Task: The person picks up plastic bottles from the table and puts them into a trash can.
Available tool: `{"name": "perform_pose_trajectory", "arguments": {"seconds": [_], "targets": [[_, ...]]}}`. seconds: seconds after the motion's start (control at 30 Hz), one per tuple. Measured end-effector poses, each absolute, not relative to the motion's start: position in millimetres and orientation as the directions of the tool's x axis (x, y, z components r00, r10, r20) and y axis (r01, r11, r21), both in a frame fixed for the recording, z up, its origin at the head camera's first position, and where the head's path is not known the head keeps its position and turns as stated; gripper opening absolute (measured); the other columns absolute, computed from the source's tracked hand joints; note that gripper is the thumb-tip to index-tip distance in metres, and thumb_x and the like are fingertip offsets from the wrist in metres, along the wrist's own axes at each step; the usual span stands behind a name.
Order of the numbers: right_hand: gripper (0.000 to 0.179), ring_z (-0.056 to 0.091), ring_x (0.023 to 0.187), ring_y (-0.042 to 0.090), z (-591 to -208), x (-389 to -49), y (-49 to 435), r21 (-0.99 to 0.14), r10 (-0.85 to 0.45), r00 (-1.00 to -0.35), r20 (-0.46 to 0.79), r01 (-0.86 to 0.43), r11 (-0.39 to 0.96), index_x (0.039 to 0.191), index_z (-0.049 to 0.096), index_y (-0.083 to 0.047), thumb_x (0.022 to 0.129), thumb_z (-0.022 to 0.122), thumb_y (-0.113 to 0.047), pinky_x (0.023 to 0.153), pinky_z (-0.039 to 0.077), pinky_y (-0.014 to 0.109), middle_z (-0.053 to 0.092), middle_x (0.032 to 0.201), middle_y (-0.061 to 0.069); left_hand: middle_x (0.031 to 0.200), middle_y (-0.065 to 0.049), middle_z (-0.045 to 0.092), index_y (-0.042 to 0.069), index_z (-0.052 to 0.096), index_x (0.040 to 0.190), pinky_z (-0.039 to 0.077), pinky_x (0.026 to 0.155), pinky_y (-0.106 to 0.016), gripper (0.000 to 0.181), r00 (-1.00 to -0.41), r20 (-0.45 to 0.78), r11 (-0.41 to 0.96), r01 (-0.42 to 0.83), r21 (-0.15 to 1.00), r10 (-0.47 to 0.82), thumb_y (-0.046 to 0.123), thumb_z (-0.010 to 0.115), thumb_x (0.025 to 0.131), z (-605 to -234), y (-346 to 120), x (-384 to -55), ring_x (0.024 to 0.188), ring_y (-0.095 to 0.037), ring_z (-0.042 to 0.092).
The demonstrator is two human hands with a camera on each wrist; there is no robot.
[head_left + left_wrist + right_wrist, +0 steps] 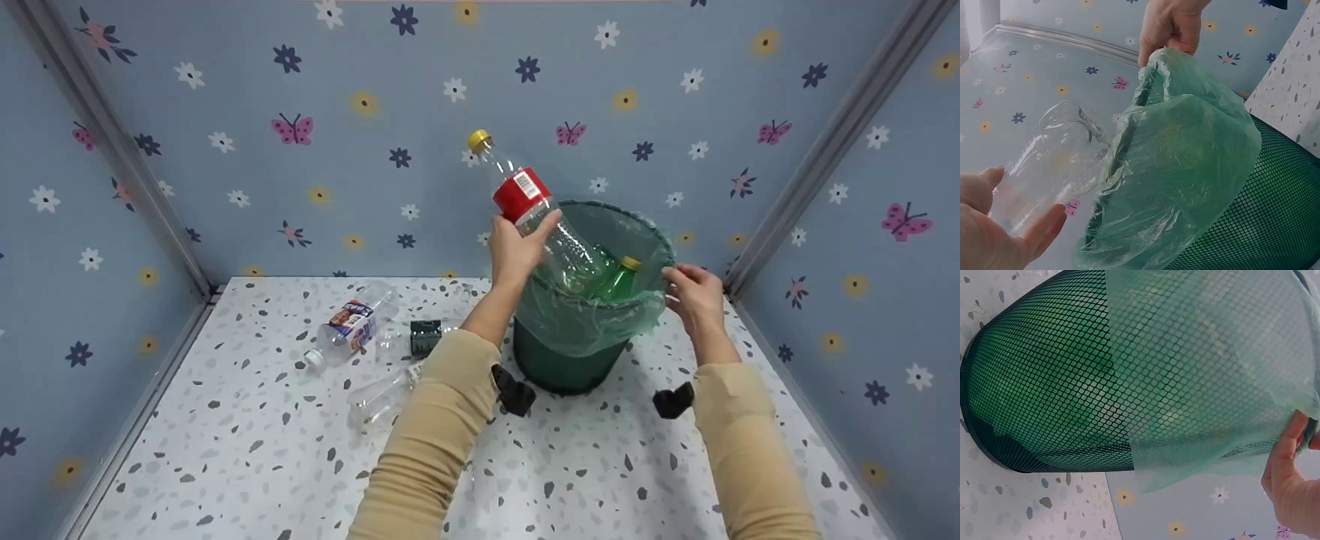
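My left hand (514, 253) grips a large clear plastic bottle (574, 251) with a red label and yellow cap. Tilted, cap up and to the left, the bottle has its base inside the mouth of a dark mesh trash bin (562, 371). A thin green plastic bag (577, 330) lines the bin and folds over its rim. At the rim's right side, my right hand (697, 296) pinches the bag and edge between thumb and fingers; the right wrist view shows these fingers (1286, 444) at the rim. Inside the bin lies a green bottle (619, 281) with a yellow cap.
Left of the bin, a clear bottle with a purple-and-white label (352, 324), a dark-labelled bottle (425, 337) and another clear bottle (379, 397) lie on the speckled white table (247, 450). Flower-patterned walls (420, 67) enclose the back and sides.
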State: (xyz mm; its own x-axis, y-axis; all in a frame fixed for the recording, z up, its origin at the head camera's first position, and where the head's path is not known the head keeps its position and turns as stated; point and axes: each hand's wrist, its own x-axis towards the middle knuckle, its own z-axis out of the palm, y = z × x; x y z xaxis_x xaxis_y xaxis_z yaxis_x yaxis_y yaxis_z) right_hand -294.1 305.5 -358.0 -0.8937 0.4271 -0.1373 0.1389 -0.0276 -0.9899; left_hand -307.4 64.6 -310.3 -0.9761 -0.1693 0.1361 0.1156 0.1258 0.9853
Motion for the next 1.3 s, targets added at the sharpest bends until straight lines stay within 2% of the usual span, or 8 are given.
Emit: {"name": "perform_pose_trajectory", "arguments": {"seconds": [0.27, 0.53, 0.73, 0.83, 0.97, 1.1, 1.3], "targets": [[0.034, 0.05, 0.075, 0.014, -357.5, -293.9, 305.5, -0.99, 0.421, -0.897, -0.137, 0.135, -0.035, 0.117, 0.044, -0.001, 0.087, 0.053, -0.014, 0.056, 0.046, 0.019, 0.046, 0.093, 0.004, 0.105, -0.015, 0.053, -0.008, 0.035, 0.124, 0.045, 0.076, -0.032, 0.076, -0.977, 0.121, 0.251, 0.074, 0.965, -0.177, 0.042, 0.066, 0.076, -316.2, 74.3, -310.7, 0.089, -0.022, 0.055], [0.03, 0.051, 0.079, 0.016, -355.4, -291.9, 305.8, -0.991, 0.415, -0.9, -0.132, 0.128, -0.038, 0.113, 0.046, -0.003, 0.087, 0.054, -0.014, 0.057, 0.046, 0.019, 0.046, 0.093, 0.004, 0.102, -0.016, 0.054, -0.009, 0.032, 0.124, 0.046, 0.076, -0.032, 0.08, -0.976, 0.112, 0.254, 0.062, 0.965, -0.188, 0.042, 0.068, 0.074, -317.7, 85.5, -312.6, 0.086, -0.023, 0.056], [0.038, 0.05, 0.084, 0.015, -355.0, -291.3, 305.8, -0.987, 0.407, -0.9, -0.154, 0.157, -0.027, 0.121, 0.043, -0.002, 0.088, 0.053, -0.016, 0.061, 0.046, 0.019, 0.045, 0.097, 0.002, 0.117, -0.02, 0.049, -0.01, 0.023, 0.13, 0.04, 0.09, -0.034, 0.085, -0.97, 0.13, 0.236, 0.08, 0.968, -0.207, 0.035, 0.069, 0.075, -322.5, 90.3, -313.8, 0.107, -0.027, 0.051], [0.04, 0.05, 0.084, 0.014, -355.2, -291.0, 305.2, -0.986, 0.415, -0.896, -0.156, 0.167, -0.009, 0.124, 0.042, -0.002, 0.088, 0.053, -0.017, 0.06, 0.046, 0.019, 0.045, 0.098, 0.002, 0.118, -0.022, 0.05, -0.01, 0.022, 0.131, 0.041, 0.09, -0.034, 0.085, -0.973, 0.129, 0.275, 0.073, 0.959, -0.19, 0.033, 0.07, 0.075, -323.8, 90.3, -311.8, 0.108, -0.028, 0.051], [0.041, 0.051, 0.085, 0.016, -356.6, -291.4, 304.4, -0.986, 0.428, -0.891, -0.152, 0.165, -0.006, 0.124, 0.041, -0.002, 0.087, 0.054, -0.016, 0.058, 0.046, 0.019, 0.046, 0.097, 0.002, 0.11, -0.021, 0.055, -0.01, 0.03, 0.126, 0.045, 0.082, -0.033, 0.074, -0.98, 0.141, 0.386, 0.078, 0.919, -0.138, 0.03, 0.068, 0.077, -322.7, 88.9, -306.7, 0.099, -0.028, 0.056], [0.041, 0.05, 0.086, 0.017, -356.6, -291.9, 304.9, -0.987, 0.425, -0.893, -0.149, 0.16, -0.01, 0.124, 0.041, -0.001, 0.087, 0.054, -0.016, 0.059, 0.046, 0.019, 0.045, 0.097, 0.002, 0.101, -0.019, 0.059, -0.009, 0.045, 0.115, 0.048, 0.072, -0.031, 0.053, -0.976, 0.208, 0.484, 0.151, 0.862, -0.066, 0.026, 0.064, 0.081, -319.9, 86.1, -301.0, 0.088, -0.025, 0.059], [0.033, 0.053, 0.081, 0.016, -357.2, -291.6, 304.5, -0.991, 0.437, -0.89, -0.127, 0.129, -0.027, 0.116, 0.047, -0.002, 0.086, 0.056, -0.014, 0.06, 0.047, 0.02, 0.049, 0.093, 0.003, 0.097, -0.011, 0.059, 0.0, 0.054, 0.114, 0.047, 0.069, -0.028, 0.04, -0.963, 0.268, 0.472, 0.247, 0.846, 0.022, 0.025, 0.061, 0.084, -321.8, 76.2, -288.6, 0.082, -0.019, 0.057]]}}
